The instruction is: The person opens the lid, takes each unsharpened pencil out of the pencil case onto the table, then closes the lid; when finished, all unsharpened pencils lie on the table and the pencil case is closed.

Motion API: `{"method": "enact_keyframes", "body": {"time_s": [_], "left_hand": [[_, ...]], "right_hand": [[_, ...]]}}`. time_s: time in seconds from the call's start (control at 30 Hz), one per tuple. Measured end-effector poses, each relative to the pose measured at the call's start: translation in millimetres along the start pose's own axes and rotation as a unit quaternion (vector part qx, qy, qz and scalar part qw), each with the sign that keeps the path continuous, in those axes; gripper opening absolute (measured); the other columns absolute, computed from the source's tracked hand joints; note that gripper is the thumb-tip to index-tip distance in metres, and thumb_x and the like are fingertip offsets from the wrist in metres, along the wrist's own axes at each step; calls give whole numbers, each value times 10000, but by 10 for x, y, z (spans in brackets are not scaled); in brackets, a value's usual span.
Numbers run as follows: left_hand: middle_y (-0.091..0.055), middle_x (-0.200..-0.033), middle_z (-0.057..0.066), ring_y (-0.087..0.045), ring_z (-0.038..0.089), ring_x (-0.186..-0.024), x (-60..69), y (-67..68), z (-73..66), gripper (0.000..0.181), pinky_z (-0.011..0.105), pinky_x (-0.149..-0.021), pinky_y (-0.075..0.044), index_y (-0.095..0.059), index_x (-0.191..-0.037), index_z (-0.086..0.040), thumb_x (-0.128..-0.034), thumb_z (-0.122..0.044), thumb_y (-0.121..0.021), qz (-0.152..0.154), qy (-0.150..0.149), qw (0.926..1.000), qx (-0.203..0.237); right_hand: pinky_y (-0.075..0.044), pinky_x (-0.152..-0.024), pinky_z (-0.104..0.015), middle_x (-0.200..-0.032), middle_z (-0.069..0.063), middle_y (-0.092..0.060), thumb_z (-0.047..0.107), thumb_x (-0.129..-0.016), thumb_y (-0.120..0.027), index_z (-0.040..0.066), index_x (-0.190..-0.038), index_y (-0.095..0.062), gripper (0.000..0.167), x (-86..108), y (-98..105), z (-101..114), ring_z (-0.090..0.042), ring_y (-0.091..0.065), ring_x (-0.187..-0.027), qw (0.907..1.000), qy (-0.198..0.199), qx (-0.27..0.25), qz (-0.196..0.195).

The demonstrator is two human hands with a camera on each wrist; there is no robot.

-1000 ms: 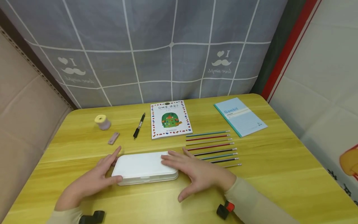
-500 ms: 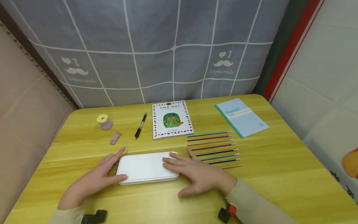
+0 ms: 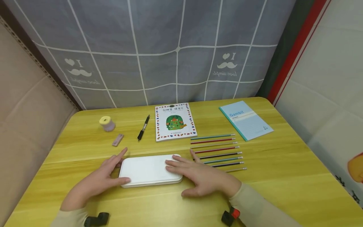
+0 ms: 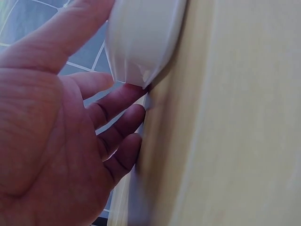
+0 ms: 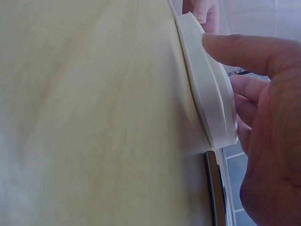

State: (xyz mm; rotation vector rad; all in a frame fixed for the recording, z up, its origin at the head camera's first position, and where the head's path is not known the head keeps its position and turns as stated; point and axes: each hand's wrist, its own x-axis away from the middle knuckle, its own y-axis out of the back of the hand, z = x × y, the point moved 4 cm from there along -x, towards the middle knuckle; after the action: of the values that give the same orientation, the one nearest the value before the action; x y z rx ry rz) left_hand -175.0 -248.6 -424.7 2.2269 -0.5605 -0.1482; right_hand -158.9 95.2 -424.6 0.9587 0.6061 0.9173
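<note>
A white pencil case [image 3: 150, 171] lies flat on the table, its lid down. At its left end, my left hand [image 3: 97, 181] holds it between the thumb at the near corner and the fingers at the end; the left wrist view shows those fingertips against the case [image 4: 146, 40]. Spread over the right part of the lid, my right hand [image 3: 199, 175] rests with straight fingers, the thumb pointing toward the near side. Its fingers partly cover the ends of several pencils [image 3: 218, 156] lying in a row to the right.
Behind the case lie a pink eraser [image 3: 118, 140], a black pen [image 3: 143, 127] and a yellow-topped spool-like container [image 3: 107, 123]. A picture book [image 3: 175, 122] sits at the back middle, a blue notebook [image 3: 246, 120] at the back right. A grey curtain [image 3: 158, 72] hangs behind the table.
The pencil case's lid has come down, closing the gap along its front edge. Both hands stay in nearly the same places, and the head view has shifted slightly.
</note>
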Motion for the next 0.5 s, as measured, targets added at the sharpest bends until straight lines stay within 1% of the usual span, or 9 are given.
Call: {"method": "enact_keyframes", "body": {"time_s": [0.27, 0.37, 0.5], "left_hand": [[-296, -1620, 316, -248, 565, -1441, 64, 4, -20, 1039, 799, -1066, -256, -180, -1681, -131, -903, -393, -818, -38, 85, 9999, -38], [-295, -1620, 318, -251, 565, -1440, 64, 6, -23, 1035, 800, -1062, -264, -187, -1679, -125, -904, -396, -816, -32, 69, 10000, -61], [-336, -1597, 310, -279, 555, -1431, 38, 11, -27, 1034, 790, -1061, -287, -193, -1676, -110, -905, -407, -815, -36, 9, 9999, -136]], "right_hand": [[57, -1193, -702, -1743, 66, -145, 419, -929, -742, 217, -1672, -261, 908, -29, -16, 1, -191, -55, -1603, 9999, 122, 37, 57], [50, -1190, -711, -1744, 65, -146, 412, -932, -742, 216, -1671, -263, 902, -25, -18, 7, -194, -58, -1604, 9999, 126, 66, 48], [37, -1184, -724, -1743, 63, -150, 391, -931, -747, 210, -1670, -267, 900, -12, -15, 21, -193, -66, -1603, 9997, 104, 225, 15]]}}
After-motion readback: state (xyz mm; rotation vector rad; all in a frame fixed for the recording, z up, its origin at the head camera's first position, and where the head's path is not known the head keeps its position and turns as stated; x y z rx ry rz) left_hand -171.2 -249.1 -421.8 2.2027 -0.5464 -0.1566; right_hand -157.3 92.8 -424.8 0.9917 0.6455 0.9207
